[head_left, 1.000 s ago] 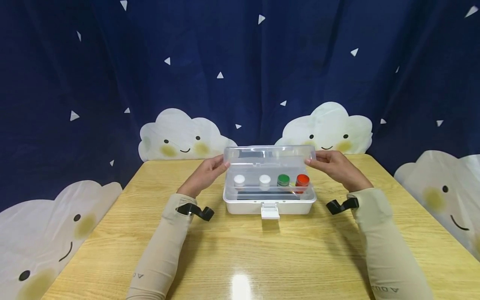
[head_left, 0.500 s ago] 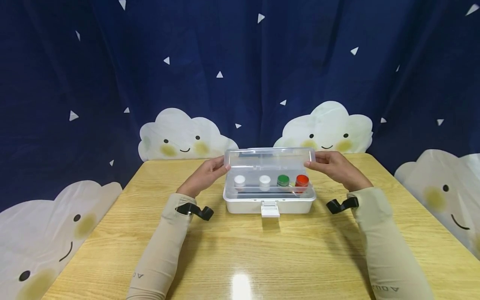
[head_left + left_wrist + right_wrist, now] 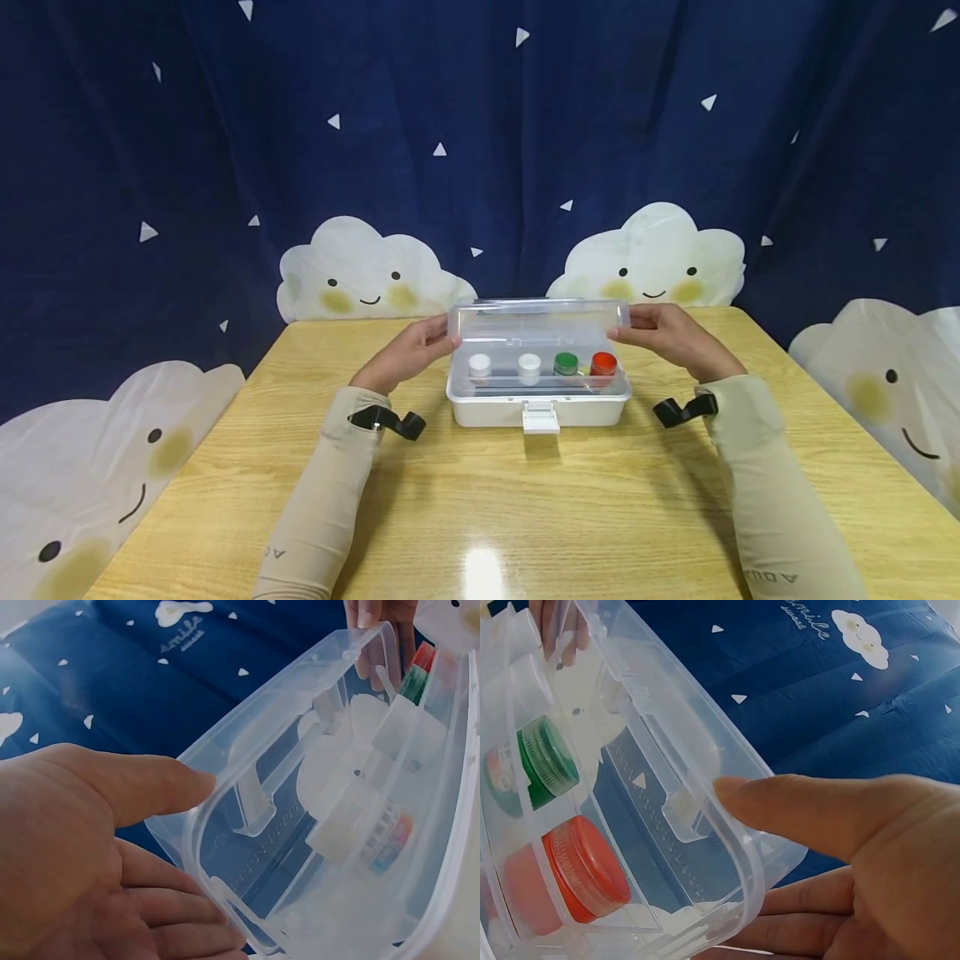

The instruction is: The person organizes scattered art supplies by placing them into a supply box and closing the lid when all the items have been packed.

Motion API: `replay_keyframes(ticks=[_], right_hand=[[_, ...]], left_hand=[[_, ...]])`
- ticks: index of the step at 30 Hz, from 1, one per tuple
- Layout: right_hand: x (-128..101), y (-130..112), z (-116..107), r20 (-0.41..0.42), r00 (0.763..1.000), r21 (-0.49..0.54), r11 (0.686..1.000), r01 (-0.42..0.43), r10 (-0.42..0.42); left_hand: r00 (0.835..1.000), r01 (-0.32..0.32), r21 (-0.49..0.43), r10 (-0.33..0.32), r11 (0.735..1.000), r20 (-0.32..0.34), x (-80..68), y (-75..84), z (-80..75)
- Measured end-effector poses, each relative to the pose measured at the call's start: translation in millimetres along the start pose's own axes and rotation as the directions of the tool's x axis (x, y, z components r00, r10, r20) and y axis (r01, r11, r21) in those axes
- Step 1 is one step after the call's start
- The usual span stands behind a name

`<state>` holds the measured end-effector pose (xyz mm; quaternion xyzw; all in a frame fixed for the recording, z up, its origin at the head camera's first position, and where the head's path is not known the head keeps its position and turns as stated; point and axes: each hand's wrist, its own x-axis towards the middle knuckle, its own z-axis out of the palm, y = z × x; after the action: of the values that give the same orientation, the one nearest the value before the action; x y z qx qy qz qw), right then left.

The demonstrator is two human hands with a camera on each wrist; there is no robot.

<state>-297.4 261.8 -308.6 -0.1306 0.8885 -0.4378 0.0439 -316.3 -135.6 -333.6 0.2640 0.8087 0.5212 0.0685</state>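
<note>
A white plastic storage box [image 3: 498,414] stands on the table with its clear hinged lid [image 3: 543,319] raised. My left hand [image 3: 408,350] holds the lid's left end, the thumb [image 3: 161,784] on its rim and the fingers along the outside. At the right end, my right hand [image 3: 667,337] pinches the lid likewise, thumb [image 3: 787,806] on the rim. A row of small jars is inside: two white-capped jars [image 3: 529,364], a green-capped jar [image 3: 566,362] and a red-capped jar [image 3: 603,364]. The box's white latch [image 3: 540,418] hangs folded down in front.
The wooden table [image 3: 525,517] extends around the box, with a light glare near its front edge. A dark blue curtain [image 3: 480,167] with white clouds and triangles hangs behind and beside it. Black straps [image 3: 686,410] stick out from both wrists.
The lid's upper edge has tilted and sits slightly lower in the head view. Both thumbs have moved down a little with it. The box and jars have stayed in place.
</note>
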Motion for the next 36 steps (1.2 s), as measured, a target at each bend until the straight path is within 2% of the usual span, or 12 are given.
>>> replay_keyframes(ticks=[9,16,24,30,33,36], right_hand=[[-0.1,1.3,0.1,0.005,1.000,-0.009,1.000,-0.018,0.018],[-0.8,0.0,-0.6,0.002,0.999,-0.032,0.998,-0.047,0.047],[-3.0,0.2,-3.0,0.014,0.998,-0.058,0.997,-0.059,0.060],[-4.2,0.7,-3.4,0.030,0.999,-0.034,0.999,-0.015,0.016],[-5.2,1.3,-4.2,0.050,0.999,-0.026,0.999,0.021,-0.020],[-5.8,1.5,-4.8,0.061,0.997,-0.052,0.997,0.050,-0.047]], left_hand=[[0.997,0.073,0.011,-0.073,0.997,-0.026,-1.2,3.3,1.9],[0.998,0.060,0.018,-0.060,0.998,-0.017,-1.9,2.7,0.0],[0.989,0.124,0.068,-0.118,0.990,-0.084,-2.3,6.5,1.1],[0.986,0.148,0.098,-0.138,0.984,-0.098,-1.7,6.9,2.2],[0.988,0.140,0.131,-0.129,0.981,-0.089,-2.0,7.8,0.9],[0.993,0.101,0.159,-0.089,0.982,-0.078,-3.1,9.0,-0.2]])
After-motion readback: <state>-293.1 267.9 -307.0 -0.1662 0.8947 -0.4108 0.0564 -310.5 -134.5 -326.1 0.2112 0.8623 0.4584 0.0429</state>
